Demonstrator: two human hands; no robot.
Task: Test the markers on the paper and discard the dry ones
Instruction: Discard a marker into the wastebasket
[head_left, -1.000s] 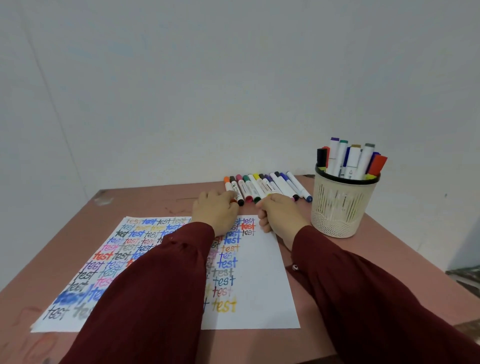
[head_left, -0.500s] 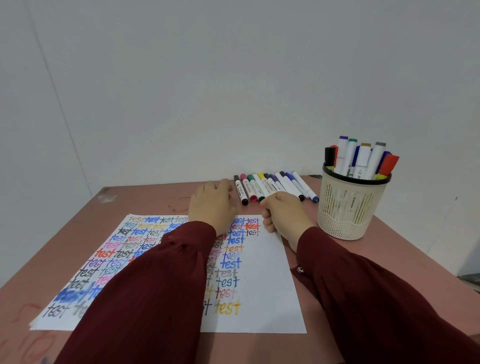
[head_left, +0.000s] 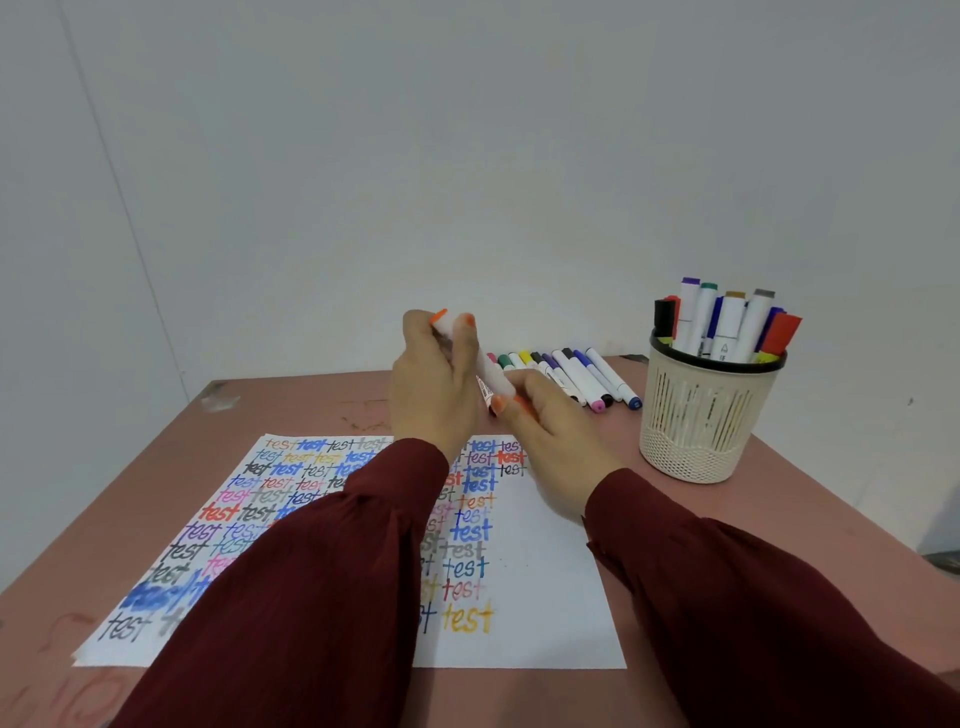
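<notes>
head-worn view, forward and down

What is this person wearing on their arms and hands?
Both arms are covered to the wrist: the left sleeve and right sleeve are long, dark maroon, of finely crinkled fabric gathered at the cuffs. The left hand and right hand are bare: no gloves, and no ring or watch shows.

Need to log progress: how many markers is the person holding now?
1: the orange marker, tilted near the far edge of the paper, left hand gripping its upper end, right hand pinching its lower end. Palms are hidden, but no second marker shows.
</notes>
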